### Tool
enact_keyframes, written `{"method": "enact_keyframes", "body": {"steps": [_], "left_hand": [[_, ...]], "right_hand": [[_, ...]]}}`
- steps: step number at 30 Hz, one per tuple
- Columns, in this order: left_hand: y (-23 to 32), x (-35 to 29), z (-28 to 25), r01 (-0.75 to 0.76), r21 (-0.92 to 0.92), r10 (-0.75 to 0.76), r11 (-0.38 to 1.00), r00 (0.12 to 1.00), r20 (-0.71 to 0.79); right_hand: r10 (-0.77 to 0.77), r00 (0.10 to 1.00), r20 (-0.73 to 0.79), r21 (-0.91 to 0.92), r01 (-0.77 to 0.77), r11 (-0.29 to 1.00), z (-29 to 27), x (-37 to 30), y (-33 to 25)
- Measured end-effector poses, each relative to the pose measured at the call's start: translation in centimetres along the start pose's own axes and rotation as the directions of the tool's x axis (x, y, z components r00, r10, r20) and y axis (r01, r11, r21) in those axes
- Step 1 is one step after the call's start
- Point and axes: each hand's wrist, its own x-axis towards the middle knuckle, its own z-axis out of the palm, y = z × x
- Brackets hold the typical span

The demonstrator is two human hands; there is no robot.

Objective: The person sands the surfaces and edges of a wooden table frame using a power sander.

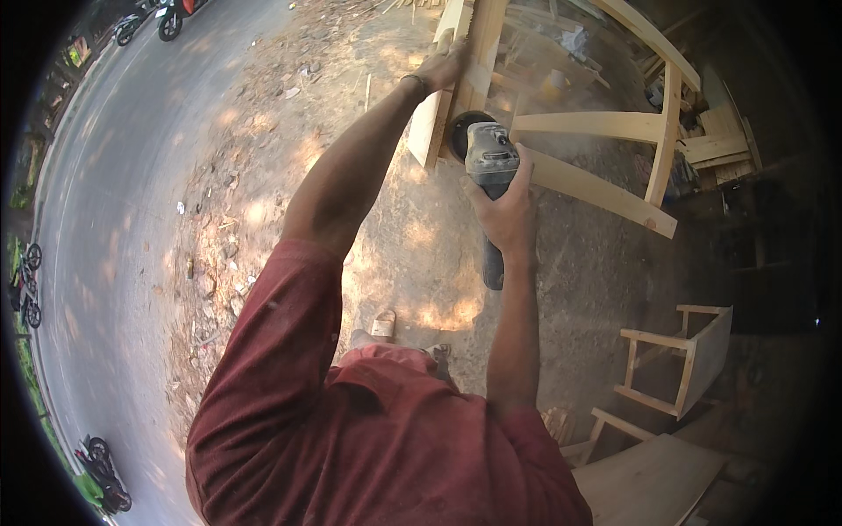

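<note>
My right hand point(509, 206) is wrapped round the body of a dusty grey angle grinder point(493, 156). The grinder's dark round disc point(471, 131) is up against the edge of a pale wooden board point(478, 74), part of a wooden furniture frame lying on its side. Farther up the same piece, my left hand point(445, 66) grips the wood, its fingers over the edge; a band circles that wrist. Rails and legs of the frame point(596, 125) stretch away to the right. The exact contact between disc and wood is partly hidden by the grinder.
Wood offcuts point(715, 145) are piled at the far right. A small wooden stool point(675, 359) lies on its side at right, near a flat wooden panel point(649, 482). Litter and stones cover the dirt at left, beside a road point(114, 263) with parked motorcycles point(103, 473).
</note>
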Motion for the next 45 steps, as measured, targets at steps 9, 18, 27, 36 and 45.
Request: {"method": "enact_keyframes", "body": {"steps": [9, 18, 27, 36, 45], "left_hand": [[0.5, -0.7, -1.0, 0.063, -0.009, -0.063, 0.998, 0.998, 0.006], [-1.2, 1.2, 0.1, 0.006, 0.007, -0.006, 1.0, 1.0, 0.004], [0.1, -0.9, -0.9, 0.031, -0.059, -0.028, 0.998, 0.998, 0.05], [-1.2, 0.2, -1.2, 0.025, -0.063, -0.028, 0.998, 0.999, -0.044], [-2.9, 2.7, -0.8, -0.012, -0.021, 0.012, 1.0, 1.0, 0.016]], "right_hand": [[-0.005, 0.997, -0.074, -0.058, 0.001, 0.998, 0.9, -0.7, -1.0], [-0.169, 0.973, -0.157, -0.094, 0.156, 0.983, 1.8, -0.4, 0.6], [-0.041, 0.991, -0.125, -0.018, 0.039, 0.999, 1.2, -0.1, -0.8], [-0.098, 0.987, -0.125, -0.044, 0.093, 0.995, 2.5, -1.3, -0.8], [-0.088, 0.989, -0.12, -0.082, 0.079, 0.994, 2.3, -2.9, 0.5]]}}
